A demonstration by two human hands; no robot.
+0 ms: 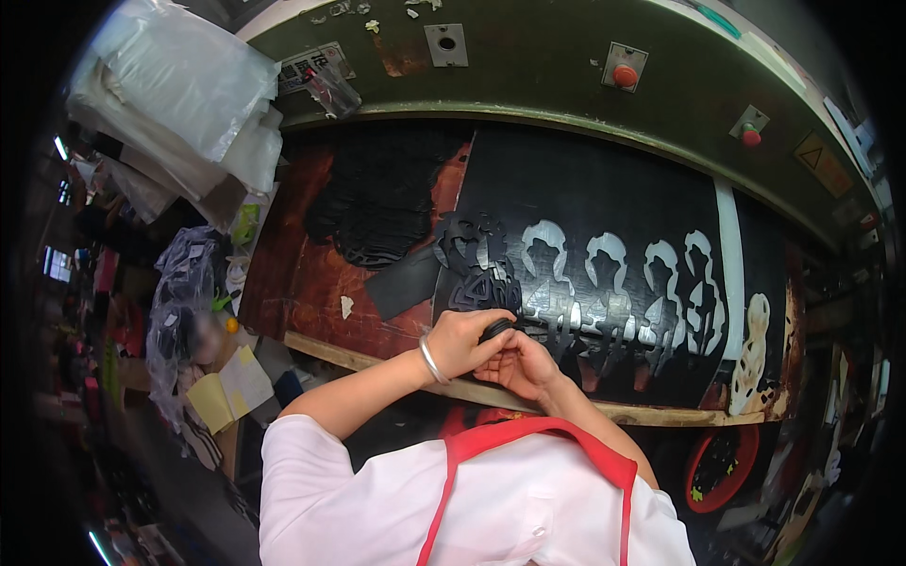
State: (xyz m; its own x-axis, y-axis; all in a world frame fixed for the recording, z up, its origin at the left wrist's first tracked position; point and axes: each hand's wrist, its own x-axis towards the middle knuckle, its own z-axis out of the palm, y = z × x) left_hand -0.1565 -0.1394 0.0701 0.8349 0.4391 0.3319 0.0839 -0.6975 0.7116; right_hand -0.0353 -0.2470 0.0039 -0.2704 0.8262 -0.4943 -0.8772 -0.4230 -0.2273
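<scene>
Both the left hand [464, 341] and right hand [522, 363] pinched a small black cut piece [496, 329] just below the black die-cut sheet [604, 217].

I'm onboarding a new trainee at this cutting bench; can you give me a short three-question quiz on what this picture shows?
1. True or false: both hands meet on one small black piece.
2. Which wrist wears a silver bangle: A left, B right?
3. What colour are the two round buttons on the machine panel?

Key:
1. True: left hand and right hand pinch the small black piece over the black sheet with cut-out shapes.
2. A: the bangle.
3. Red: buttons and.
</scene>
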